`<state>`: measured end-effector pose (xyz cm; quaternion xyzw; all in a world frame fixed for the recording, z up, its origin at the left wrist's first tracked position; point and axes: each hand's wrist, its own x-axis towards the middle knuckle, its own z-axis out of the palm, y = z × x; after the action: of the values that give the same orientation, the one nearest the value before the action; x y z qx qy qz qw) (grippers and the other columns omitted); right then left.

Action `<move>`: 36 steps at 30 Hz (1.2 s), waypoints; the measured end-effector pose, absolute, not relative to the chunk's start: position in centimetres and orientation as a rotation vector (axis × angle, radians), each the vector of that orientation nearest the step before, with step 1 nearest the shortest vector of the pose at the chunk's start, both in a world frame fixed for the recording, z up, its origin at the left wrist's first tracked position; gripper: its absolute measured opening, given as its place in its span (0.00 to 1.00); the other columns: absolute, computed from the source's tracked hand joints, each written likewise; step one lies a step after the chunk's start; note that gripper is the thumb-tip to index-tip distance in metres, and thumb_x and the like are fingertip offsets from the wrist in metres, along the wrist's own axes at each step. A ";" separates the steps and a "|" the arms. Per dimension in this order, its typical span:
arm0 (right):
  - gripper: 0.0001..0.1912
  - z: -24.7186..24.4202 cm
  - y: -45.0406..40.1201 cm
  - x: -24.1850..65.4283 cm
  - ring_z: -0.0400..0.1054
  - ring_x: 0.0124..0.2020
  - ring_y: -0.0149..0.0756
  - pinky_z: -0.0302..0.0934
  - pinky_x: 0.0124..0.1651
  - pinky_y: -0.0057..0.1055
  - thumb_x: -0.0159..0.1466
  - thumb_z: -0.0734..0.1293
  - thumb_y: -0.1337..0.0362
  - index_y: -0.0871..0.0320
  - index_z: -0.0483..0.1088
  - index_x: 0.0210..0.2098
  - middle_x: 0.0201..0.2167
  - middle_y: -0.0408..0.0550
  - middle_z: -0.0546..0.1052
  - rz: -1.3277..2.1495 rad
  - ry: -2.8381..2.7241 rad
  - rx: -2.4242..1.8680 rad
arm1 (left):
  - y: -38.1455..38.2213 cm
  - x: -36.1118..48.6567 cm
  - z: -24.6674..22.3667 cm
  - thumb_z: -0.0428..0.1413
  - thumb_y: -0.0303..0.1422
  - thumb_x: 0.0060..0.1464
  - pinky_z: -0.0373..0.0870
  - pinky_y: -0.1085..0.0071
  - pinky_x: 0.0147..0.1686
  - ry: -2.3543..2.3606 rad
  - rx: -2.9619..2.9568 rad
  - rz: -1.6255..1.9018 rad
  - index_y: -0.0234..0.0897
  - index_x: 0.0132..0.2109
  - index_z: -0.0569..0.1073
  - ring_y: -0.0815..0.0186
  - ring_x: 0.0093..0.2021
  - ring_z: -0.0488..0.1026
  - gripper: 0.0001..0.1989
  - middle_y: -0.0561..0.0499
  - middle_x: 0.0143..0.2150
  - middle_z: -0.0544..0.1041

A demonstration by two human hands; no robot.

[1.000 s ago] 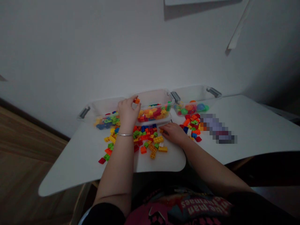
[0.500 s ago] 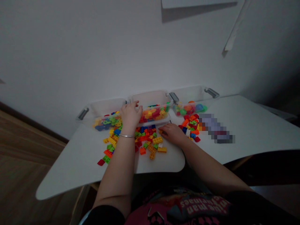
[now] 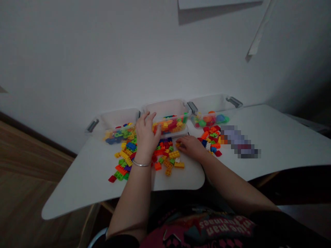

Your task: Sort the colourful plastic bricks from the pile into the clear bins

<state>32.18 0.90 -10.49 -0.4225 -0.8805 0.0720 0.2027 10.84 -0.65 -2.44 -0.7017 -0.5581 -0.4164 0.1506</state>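
My left hand (image 3: 147, 136) is raised at the front of the middle clear plastic bin (image 3: 165, 105), fingers spread, with nothing visible in it. Below and around that wrist lie loose toy building bricks (image 3: 126, 157) in yellow, green, orange, red and blue. My right hand (image 3: 191, 147) rests low over the table, its fingertips closed on a yellow-orange building brick (image 3: 178, 145), mostly hidden by the fingers. Just left of it lie more yellow bricks (image 3: 173, 154). Yellow, red and orange bricks (image 3: 169, 126) fill the bottom of the middle bin.
A left bin (image 3: 119, 117) contains green, yellow and blue pieces; a right bin (image 3: 210, 103) contains rounder coloured pieces. Another brick pile (image 3: 212, 136) lies beyond my right hand, beside a pixelated item (image 3: 238, 141). The white table (image 3: 271, 144) stands against a wall (image 3: 103, 51).
My left hand has drawn back slightly toward me and right, its fingers lifting and spreading at the middle bin. My right hand stays nearly still with the brick.
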 end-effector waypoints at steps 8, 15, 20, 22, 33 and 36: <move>0.10 -11.1 0.7 32.5 0.71 0.42 0.38 0.64 0.46 0.35 0.62 0.68 0.66 0.56 0.73 0.43 0.39 0.49 0.78 0.239 -2.180 -1.121 | -3.8 14.9 -5.3 0.54 0.34 0.60 0.69 0.61 0.50 -1.756 -2.424 -0.890 0.38 0.52 0.73 0.57 0.48 0.73 0.14 0.46 0.48 0.78; 0.13 -10.9 0.3 32.5 0.72 0.36 0.35 0.63 0.40 0.31 0.62 0.68 0.65 0.56 0.72 0.46 0.35 0.47 0.78 0.325 -2.215 -1.185 | -4.2 16.0 -6.8 0.54 0.35 0.61 0.68 0.61 0.50 -1.799 -2.503 -0.733 0.37 0.52 0.74 0.56 0.48 0.74 0.15 0.44 0.46 0.79; 0.11 -10.7 0.2 32.5 0.72 0.36 0.34 0.62 0.39 0.29 0.62 0.68 0.65 0.56 0.73 0.45 0.36 0.47 0.78 0.323 -2.243 -1.188 | -3.9 16.1 -6.7 0.54 0.36 0.60 0.69 0.63 0.47 -1.896 -2.497 -0.793 0.39 0.49 0.76 0.57 0.45 0.76 0.12 0.45 0.44 0.80; 0.12 -10.7 0.3 32.5 0.72 0.36 0.34 0.62 0.39 0.29 0.61 0.68 0.65 0.56 0.73 0.46 0.37 0.47 0.78 0.327 -2.241 -1.180 | -3.8 16.1 -6.9 0.55 0.35 0.60 0.70 0.63 0.48 -1.922 -2.486 -0.849 0.40 0.48 0.77 0.58 0.46 0.76 0.11 0.46 0.44 0.80; 0.09 -10.4 0.1 32.3 0.71 0.35 0.33 0.61 0.38 0.28 0.63 0.67 0.63 0.56 0.71 0.43 0.35 0.46 0.77 0.307 -2.218 -1.215 | -2.2 14.0 -5.3 0.54 0.32 0.57 0.74 0.69 0.39 -1.977 -2.317 -1.596 0.37 0.48 0.72 0.65 0.37 0.76 0.12 0.48 0.39 0.79; 0.08 -10.5 0.1 32.3 0.71 0.35 0.33 0.61 0.38 0.28 0.63 0.66 0.63 0.56 0.71 0.42 0.35 0.46 0.77 0.285 -2.237 -1.201 | -1.4 12.7 -3.6 0.50 0.34 0.60 0.73 0.72 0.35 -1.923 -2.204 -1.819 0.37 0.54 0.69 0.67 0.34 0.76 0.15 0.49 0.37 0.78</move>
<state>32.33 0.13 -10.52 -0.4501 -0.8381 0.1068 0.2892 12.73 -1.40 -3.64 -0.6326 -0.5518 -0.5221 -0.1509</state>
